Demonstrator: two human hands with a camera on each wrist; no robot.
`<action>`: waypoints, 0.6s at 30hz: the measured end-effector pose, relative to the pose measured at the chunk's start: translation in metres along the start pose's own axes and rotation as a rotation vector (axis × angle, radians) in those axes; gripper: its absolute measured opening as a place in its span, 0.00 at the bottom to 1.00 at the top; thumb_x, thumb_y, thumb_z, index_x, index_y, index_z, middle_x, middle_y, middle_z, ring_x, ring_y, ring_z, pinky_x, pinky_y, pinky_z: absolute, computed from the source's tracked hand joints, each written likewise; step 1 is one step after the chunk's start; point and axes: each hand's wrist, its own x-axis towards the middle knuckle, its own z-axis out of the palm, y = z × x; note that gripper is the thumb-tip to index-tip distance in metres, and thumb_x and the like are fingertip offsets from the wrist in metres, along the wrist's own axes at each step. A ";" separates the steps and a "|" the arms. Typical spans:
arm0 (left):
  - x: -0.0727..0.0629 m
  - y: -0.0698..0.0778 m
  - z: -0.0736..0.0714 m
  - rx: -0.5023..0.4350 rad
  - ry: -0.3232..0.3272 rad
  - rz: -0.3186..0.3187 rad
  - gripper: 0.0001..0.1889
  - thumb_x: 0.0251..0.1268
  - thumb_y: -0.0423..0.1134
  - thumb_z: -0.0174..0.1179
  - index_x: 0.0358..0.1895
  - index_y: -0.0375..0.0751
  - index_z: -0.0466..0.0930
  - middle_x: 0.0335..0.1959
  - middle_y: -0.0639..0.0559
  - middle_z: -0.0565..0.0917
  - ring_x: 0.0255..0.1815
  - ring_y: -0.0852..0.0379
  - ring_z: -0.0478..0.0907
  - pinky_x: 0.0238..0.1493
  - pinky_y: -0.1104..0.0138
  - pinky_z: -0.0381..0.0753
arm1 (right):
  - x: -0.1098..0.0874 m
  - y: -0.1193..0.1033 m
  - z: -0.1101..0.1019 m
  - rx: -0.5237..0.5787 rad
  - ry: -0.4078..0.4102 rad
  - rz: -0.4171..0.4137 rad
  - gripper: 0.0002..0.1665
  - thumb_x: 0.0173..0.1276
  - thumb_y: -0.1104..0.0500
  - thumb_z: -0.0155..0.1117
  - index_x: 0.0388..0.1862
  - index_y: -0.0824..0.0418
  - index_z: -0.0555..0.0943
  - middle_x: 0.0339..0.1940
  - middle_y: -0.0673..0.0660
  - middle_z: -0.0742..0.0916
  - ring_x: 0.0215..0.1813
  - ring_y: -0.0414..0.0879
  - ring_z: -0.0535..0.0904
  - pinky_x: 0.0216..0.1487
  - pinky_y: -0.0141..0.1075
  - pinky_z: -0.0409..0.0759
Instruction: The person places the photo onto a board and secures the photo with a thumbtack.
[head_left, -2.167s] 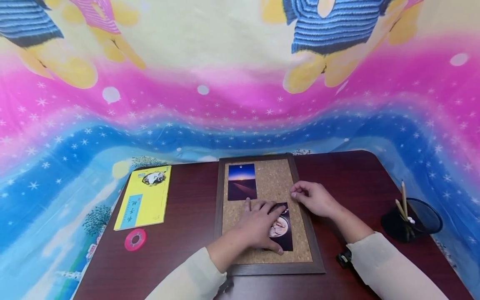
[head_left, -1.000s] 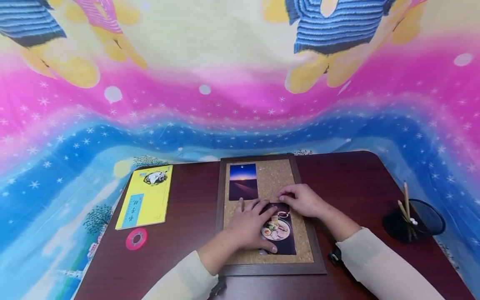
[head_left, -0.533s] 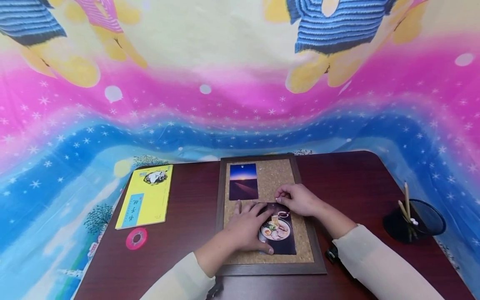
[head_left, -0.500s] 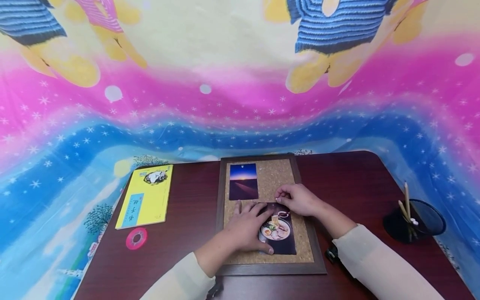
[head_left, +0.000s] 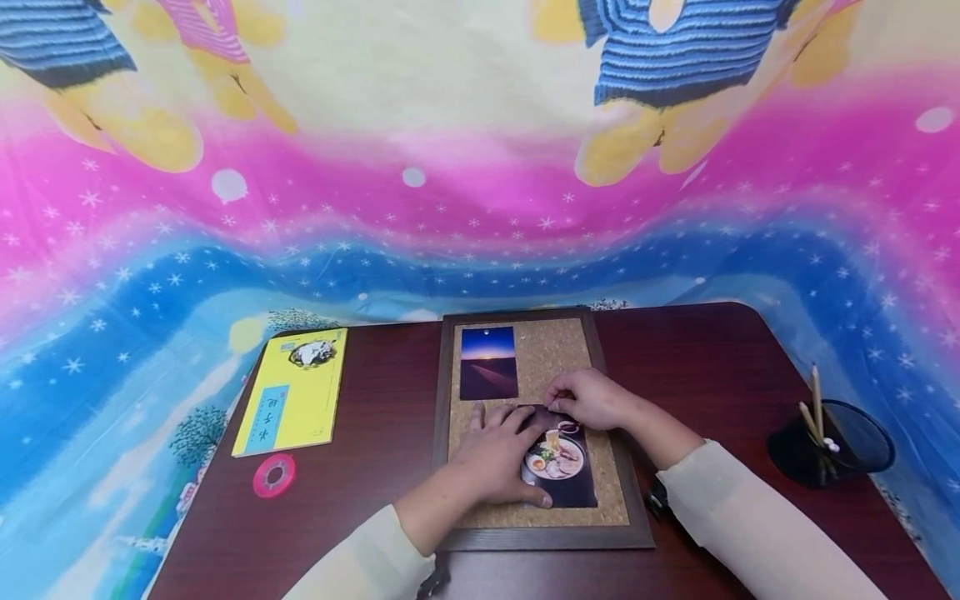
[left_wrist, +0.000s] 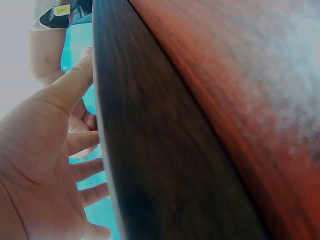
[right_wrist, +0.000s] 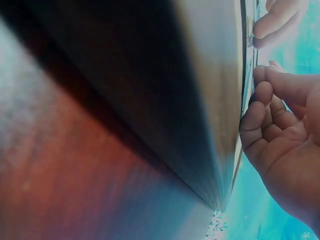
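A cork board (head_left: 555, 358) in a dark wooden frame lies on the table. Pinned near its upper left is a sunset photo (head_left: 489, 371). Lower right on the cork lies a dark photo of a noodle bowl (head_left: 577, 487). My left hand (head_left: 491, 454) rests spread over that photo's left side, its thumb near the bottom edge. At the photo's top edge, my right hand (head_left: 592, 398) pinches a small white push pin, now mostly hidden by thumb and forefinger. In the right wrist view, the right hand's fingertips (right_wrist: 260, 75) come right against the board's face.
To the left lie a yellow book (head_left: 296, 396) and a pink roll of tape (head_left: 264, 479). A black mesh pen cup (head_left: 858, 454) with pencils stands at the right. Another small pin (head_left: 522, 337) sits in the upper cork. Behind the table hangs a patterned cloth (head_left: 480, 217).
My right hand has moved left from the board's right edge to the noodle photo's top edge. The left hand stays spread on the photo, uncovering more of the bowl.
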 end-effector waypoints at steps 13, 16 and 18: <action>0.001 0.002 0.000 -0.003 -0.007 -0.004 0.61 0.41 0.86 0.63 0.82 0.64 0.61 0.82 0.53 0.60 0.81 0.44 0.57 0.73 0.29 0.52 | 0.012 -0.010 -0.007 -0.069 -0.124 0.020 0.08 0.76 0.63 0.64 0.39 0.52 0.88 0.34 0.43 0.86 0.35 0.39 0.78 0.43 0.40 0.78; 0.001 0.002 0.000 -0.004 -0.010 -0.007 0.61 0.41 0.86 0.63 0.82 0.64 0.61 0.82 0.53 0.60 0.81 0.44 0.56 0.73 0.29 0.52 | 0.015 -0.012 -0.007 -0.086 -0.143 0.022 0.09 0.75 0.63 0.64 0.36 0.52 0.87 0.31 0.43 0.85 0.33 0.39 0.77 0.42 0.39 0.77; 0.001 0.002 -0.001 -0.007 -0.011 -0.008 0.61 0.40 0.86 0.63 0.82 0.64 0.61 0.82 0.53 0.60 0.81 0.45 0.56 0.73 0.29 0.51 | 0.018 -0.013 -0.007 -0.090 -0.156 0.019 0.10 0.75 0.64 0.64 0.34 0.53 0.87 0.30 0.44 0.84 0.32 0.39 0.76 0.40 0.39 0.76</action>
